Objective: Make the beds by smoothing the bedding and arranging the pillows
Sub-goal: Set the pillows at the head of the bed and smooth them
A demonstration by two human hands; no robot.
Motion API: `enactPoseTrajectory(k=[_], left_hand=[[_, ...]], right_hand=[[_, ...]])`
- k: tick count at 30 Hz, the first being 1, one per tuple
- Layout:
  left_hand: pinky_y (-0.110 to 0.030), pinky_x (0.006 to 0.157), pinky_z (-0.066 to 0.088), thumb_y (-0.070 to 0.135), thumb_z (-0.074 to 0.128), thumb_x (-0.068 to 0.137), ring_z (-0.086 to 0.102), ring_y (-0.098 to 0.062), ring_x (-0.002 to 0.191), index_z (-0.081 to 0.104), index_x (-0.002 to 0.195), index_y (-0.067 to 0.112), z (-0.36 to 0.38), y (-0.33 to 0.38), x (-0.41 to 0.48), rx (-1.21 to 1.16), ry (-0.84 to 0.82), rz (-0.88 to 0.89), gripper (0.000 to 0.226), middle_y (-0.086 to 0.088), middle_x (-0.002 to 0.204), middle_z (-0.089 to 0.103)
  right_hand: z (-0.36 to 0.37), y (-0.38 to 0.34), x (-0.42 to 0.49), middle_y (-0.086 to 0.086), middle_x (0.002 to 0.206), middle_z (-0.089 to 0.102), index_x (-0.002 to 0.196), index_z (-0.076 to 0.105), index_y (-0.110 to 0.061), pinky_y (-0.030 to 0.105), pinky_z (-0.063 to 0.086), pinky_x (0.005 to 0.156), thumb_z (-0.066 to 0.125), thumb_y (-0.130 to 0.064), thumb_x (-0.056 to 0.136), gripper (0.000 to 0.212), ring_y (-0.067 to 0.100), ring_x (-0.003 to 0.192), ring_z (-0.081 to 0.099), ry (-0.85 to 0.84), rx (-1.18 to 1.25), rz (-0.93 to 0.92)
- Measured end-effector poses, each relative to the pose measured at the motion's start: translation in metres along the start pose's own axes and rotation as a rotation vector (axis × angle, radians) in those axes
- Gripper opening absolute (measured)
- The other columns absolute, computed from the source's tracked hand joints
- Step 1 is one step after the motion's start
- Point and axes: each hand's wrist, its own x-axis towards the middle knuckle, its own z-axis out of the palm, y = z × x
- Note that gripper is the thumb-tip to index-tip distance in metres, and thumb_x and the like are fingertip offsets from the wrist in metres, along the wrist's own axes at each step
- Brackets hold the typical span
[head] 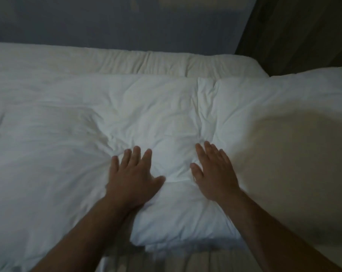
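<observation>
Fingers straight, left hand (132, 177) and right hand (215, 173) press white duvet (166, 118)

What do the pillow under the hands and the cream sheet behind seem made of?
Pillow: white matte cloth, probably cotton, soft-filled; it creases and dents under the left hand and right hand. Sheet: cream matte cloth, bunched in folds; fibre unclear.

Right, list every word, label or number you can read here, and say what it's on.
None: no text shows anywhere.
The pillow, duvet, sheet and wall are all plain.
The left hand and right hand, flat on the pillow, bear no marks.
</observation>
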Motion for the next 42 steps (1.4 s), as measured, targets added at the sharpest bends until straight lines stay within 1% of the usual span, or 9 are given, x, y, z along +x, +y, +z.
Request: enactPoseTrajectory(k=[3, 8, 18, 29, 32, 34, 36, 39, 42], left_hand=[[-0.046, 0.102, 0.038, 0.081, 0.028, 0.061, 0.047, -0.034, 0.125, 0.044, 0.136, 0.018, -0.045, -0.074, 0.000, -0.129, 0.105, -0.129, 0.099, -0.014, 0.135, 0.050], [-0.049, 0.102, 0.041, 0.095, 0.052, 0.049, 0.050, -0.041, 0.121, 0.045, 0.131, 0.005, -0.066, -0.233, -0.027, -0.388, 0.056, -0.854, 0.122, -0.024, 0.136, 0.050], [-0.047, 0.099, 0.044, 0.083, 0.055, 0.061, 0.054, -0.036, 0.119, 0.042, 0.130, 0.013, -0.025, -0.223, -0.045, -0.510, 0.261, -0.849, 0.100, -0.017, 0.129, 0.057], [-0.037, 0.086, 0.047, 0.053, 0.070, 0.071, 0.070, -0.021, 0.094, 0.077, 0.095, 0.013, -0.062, -0.253, -0.103, -1.300, -0.317, -0.705, 0.048, -0.014, 0.119, 0.066], [-0.025, 0.094, 0.045, 0.047, 0.083, 0.060, 0.066, -0.002, 0.102, 0.077, 0.092, 0.029, -0.081, -0.237, -0.098, -1.294, -0.164, -0.554, 0.038, -0.013, 0.124, 0.062], [-0.003, 0.071, 0.046, 0.027, 0.070, 0.082, 0.062, 0.017, 0.075, 0.069, 0.101, 0.029, -0.092, -0.198, -0.083, -1.162, 0.002, -0.470, 0.019, 0.000, 0.107, 0.070], [-0.004, 0.053, 0.044, 0.015, 0.072, 0.081, 0.063, 0.011, 0.066, 0.061, 0.110, 0.020, -0.099, -0.148, -0.071, -1.044, 0.123, -0.363, 0.032, 0.014, 0.085, 0.072], [-0.011, 0.071, 0.050, 0.031, 0.082, 0.069, 0.064, -0.001, 0.094, 0.042, 0.139, 0.027, -0.094, -0.074, -0.056, -0.855, 0.076, -0.182, 0.081, 0.009, 0.119, 0.064], [-0.025, 0.102, 0.042, 0.045, 0.076, 0.069, 0.048, -0.013, 0.127, -0.006, 0.152, 0.030, -0.084, -0.015, -0.045, -0.620, -0.058, 0.035, 0.118, -0.002, 0.150, 0.039]], right_hand=[[-0.009, -0.001, 0.005, 0.013, 0.151, 0.037, 0.145, 0.039, -0.019, 0.040, 0.020, 0.116, 0.019, -0.059, 0.084, 0.075, 0.026, 0.140, 0.035, 0.009, 0.030, 0.007], [-0.022, -0.042, 0.015, 0.011, 0.150, 0.039, 0.144, 0.040, -0.025, 0.046, 0.024, 0.114, 0.021, -0.061, 0.080, 0.076, 0.027, 0.138, 0.035, 0.082, 0.134, -0.012], [0.011, -0.094, 0.019, 0.012, 0.157, 0.025, 0.149, 0.026, -0.030, 0.051, 0.017, 0.116, 0.023, -0.076, 0.083, 0.080, 0.030, 0.144, 0.021, 0.047, -0.005, -0.174], [0.018, -0.122, 0.009, 0.022, 0.152, 0.030, 0.146, 0.035, -0.027, 0.052, 0.017, 0.115, 0.030, -0.068, 0.083, 0.075, 0.036, 0.141, 0.025, 0.067, 0.073, -0.170], [0.006, -0.119, 0.021, 0.013, 0.155, 0.027, 0.142, 0.039, -0.035, 0.045, 0.014, 0.117, 0.036, -0.069, 0.082, 0.069, 0.028, 0.143, 0.021, -0.109, 0.151, -0.110], [-0.028, -0.119, 0.030, 0.006, 0.139, 0.050, 0.117, 0.062, -0.037, 0.036, 0.030, 0.110, 0.056, -0.054, 0.085, 0.037, 0.023, 0.133, 0.041, -0.202, 0.501, -0.032], [-0.081, -0.124, 0.035, -0.004, 0.103, 0.068, 0.086, 0.069, -0.032, 0.030, 0.045, 0.092, 0.064, -0.035, 0.087, 0.007, 0.017, 0.108, 0.062, -0.226, 0.959, 0.004], [-0.155, -0.136, 0.042, -0.003, 0.104, 0.069, 0.094, 0.066, -0.026, 0.038, 0.052, 0.094, 0.059, -0.042, 0.090, 0.018, 0.017, 0.101, 0.065, -0.302, 1.352, -0.017], [-0.177, -0.148, 0.061, -0.005, 0.137, 0.053, 0.132, 0.049, -0.027, 0.038, 0.041, 0.106, 0.054, -0.072, 0.078, 0.071, 0.019, 0.123, 0.053, -0.295, 0.984, 0.008]])
